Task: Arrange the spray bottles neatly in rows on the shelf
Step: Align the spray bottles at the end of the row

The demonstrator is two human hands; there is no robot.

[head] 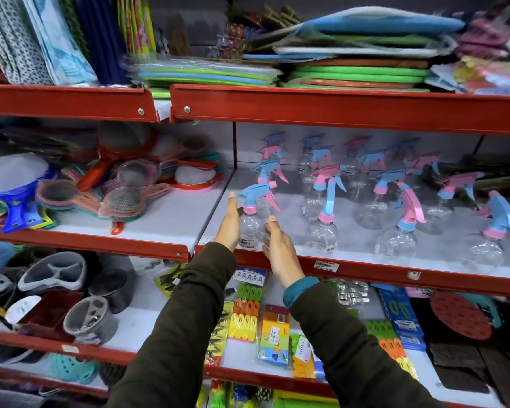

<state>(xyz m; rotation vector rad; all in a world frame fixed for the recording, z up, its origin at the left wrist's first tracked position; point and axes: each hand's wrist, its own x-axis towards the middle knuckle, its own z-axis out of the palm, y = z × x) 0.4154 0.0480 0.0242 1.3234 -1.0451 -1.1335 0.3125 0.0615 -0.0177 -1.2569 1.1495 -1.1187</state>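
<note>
left hand (229, 223) and right hand (280, 251), both flat with fingers extended, flank the front-left spray bottle (252, 214) at the near edge of the middle shelf (365, 269); left palm touches its clear body, right hand just beside it, contact unclear; other spray bottles (395, 201) stand upright in rows to the right and behind; red shelf rails.

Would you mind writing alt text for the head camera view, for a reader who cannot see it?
Two open hands, left hand and right hand, flank a clear spray bottle at the front left of a red-edged shelf. More clear bottles with pink and blue triggers stand in loose rows behind and to its right.
</note>
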